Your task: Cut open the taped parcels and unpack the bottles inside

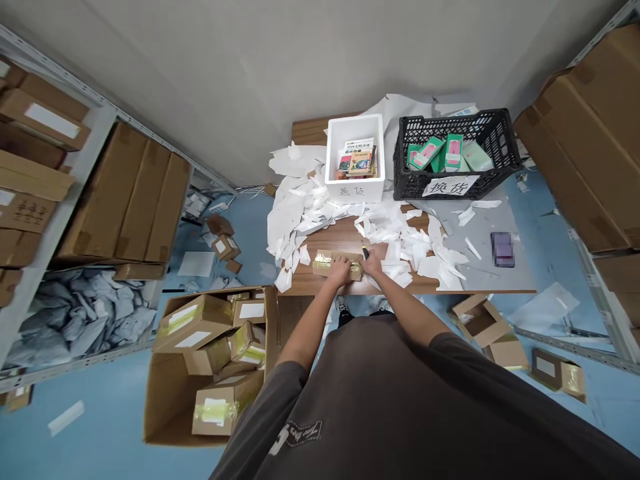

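Observation:
A small cardboard box [324, 257] wrapped in shiny yellowish tape lies near the front edge of the wooden table [327, 235]. My left hand [340, 270] presses down on its middle, fingers curled over the top. At the box's right end, my right hand [371, 265] is closed around a utility knife [365, 253] with a black and yellow handle. The knife's blade is too small to make out. Torn white paper scraps [387, 227] lie behind and to the right of both hands.
Behind stand a white foam box [355, 193] of books and a black crate [457, 175] of green packs. A phone [503, 249] lies on the table's right. On the floor at left, a large carton [163, 400] holds taped boxes. Opened boxes [480, 320] lie at right; loaded shelves flank both sides.

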A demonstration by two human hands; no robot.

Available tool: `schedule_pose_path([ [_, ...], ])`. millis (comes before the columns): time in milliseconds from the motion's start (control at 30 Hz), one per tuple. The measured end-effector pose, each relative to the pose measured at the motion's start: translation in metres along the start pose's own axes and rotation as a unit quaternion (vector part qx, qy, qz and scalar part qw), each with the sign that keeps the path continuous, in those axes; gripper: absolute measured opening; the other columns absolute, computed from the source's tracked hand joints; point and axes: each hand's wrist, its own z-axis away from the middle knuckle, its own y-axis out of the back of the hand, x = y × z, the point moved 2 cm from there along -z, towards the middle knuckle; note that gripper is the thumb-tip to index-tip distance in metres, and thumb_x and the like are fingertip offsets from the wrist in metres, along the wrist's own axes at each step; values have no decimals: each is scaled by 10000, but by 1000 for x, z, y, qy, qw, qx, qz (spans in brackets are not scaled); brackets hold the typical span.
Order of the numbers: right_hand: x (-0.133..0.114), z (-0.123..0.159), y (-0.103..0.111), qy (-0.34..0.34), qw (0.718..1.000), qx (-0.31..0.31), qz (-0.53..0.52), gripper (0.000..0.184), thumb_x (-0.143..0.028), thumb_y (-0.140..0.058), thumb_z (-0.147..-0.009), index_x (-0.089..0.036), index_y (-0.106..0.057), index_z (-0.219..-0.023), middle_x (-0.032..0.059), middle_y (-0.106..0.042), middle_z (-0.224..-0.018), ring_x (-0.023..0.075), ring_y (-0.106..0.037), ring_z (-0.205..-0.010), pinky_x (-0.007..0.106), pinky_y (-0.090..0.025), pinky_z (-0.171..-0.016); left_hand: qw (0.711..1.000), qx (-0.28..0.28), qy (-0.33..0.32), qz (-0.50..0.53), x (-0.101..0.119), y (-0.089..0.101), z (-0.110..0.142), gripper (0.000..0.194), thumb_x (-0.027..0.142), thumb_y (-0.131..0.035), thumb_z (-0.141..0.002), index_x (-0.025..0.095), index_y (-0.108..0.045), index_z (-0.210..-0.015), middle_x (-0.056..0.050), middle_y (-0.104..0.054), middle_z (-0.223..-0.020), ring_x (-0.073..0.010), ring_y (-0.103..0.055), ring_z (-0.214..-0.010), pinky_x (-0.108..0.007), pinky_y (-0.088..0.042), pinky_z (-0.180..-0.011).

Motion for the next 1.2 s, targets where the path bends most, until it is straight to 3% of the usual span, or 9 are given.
schedule_pose_path([
  [167,6,3,-1,-29,999,0,18,353,-422,-736,-900,-237,-566,-1148,110,-765,-1107,297,-718,-1040,356,-538,-908,999,41,-4,24,-3,-10,21,419,203,-788,-874,203,-689,-1281,-174,-493,-1661,-381,-416,-1561,-547,-383,-1228],
  [300,9,0,8,-11,1000,6,-6,377,-443,-767,-845,-239,-561,-1087,69,-746,-1034,263,-695,-980,336,-535,-883,998,58,6,38,-9,-13,36,394,129,-585,-986,233,-669,-1356,-146,-568,-1631,-326,-475,-1551,-532,-436,-1187],
  [433,13,4,12,-25,992,-38,-117,440,-558,-761,-847,-252,-526,-1060,-20,-679,-837,194,-644,-724,319,-560,-722,996,72,-25,38,-14,-3,41,598,200,-756,-907,253,-607,-1484,-143,-492,-1699,-363,-350,-1632,-581,-347,-1278],
  [567,37,19,28,-61,960,-70,-265,460,-672,-668,-956,-285,-429,-1025,-44,-622,-685,200,-645,-570,327,-575,-607,995,98,-3,19,-24,13,36,827,343,-873,-848,284,-524,-1595,-151,-437,-1734,-423,-245,-1669,-680,-172,-1341],
  [667,67,27,56,-62,964,-15,-258,422,-682,-537,-1026,-276,-444,-951,8,-676,-751,226,-711,-675,340,-594,-680,993,107,40,35,-40,21,32,844,478,-869,-853,270,-533,-1599,-153,-409,-1750,-447,-227,-1670,-660,-169,-1355],
  [833,113,24,110,-76,992,86,-58,290,-502,-563,-998,-248,-578,-860,41,-725,-871,269,-710,-956,357,-548,-895,995,75,59,23,-69,14,21,964,682,-805,-848,290,-467,-1661,-142,-286,-1810,-460,-96,-1696,-663,-158,-1353],
  [1000,135,18,144,-89,987,136,-7,210,-322,-638,-932,-182,-690,-1079,140,-760,-1122,310,-674,-1153,395,-490,-1025,997,25,75,2,-93,9,14,1051,775,-748,-842,287,-394,-1703,-150,-239,-1824,-449,-81,-1700,-662,-210,-1332],
  [1100,128,25,141,-53,984,170,8,364,-307,-637,-939,-149,-689,-1263,208,-718,-1316,334,-613,-1306,411,-471,-1092,998,-4,56,16,-105,12,12,1050,736,-759,-852,286,-367,-1716,-133,-199,-1838,-429,-155,-1692,-587,-311,-1314],
  [1200,101,39,103,-25,993,111,-38,529,-393,-667,-949,-163,-627,-1424,188,-723,-1334,313,-692,-1188,412,-540,-1023,998,-17,54,30,-112,14,8,1181,697,-857,-769,288,-317,-1737,-140,-109,-1853,-472,-199,-1671,-577,-386,-1269],
])
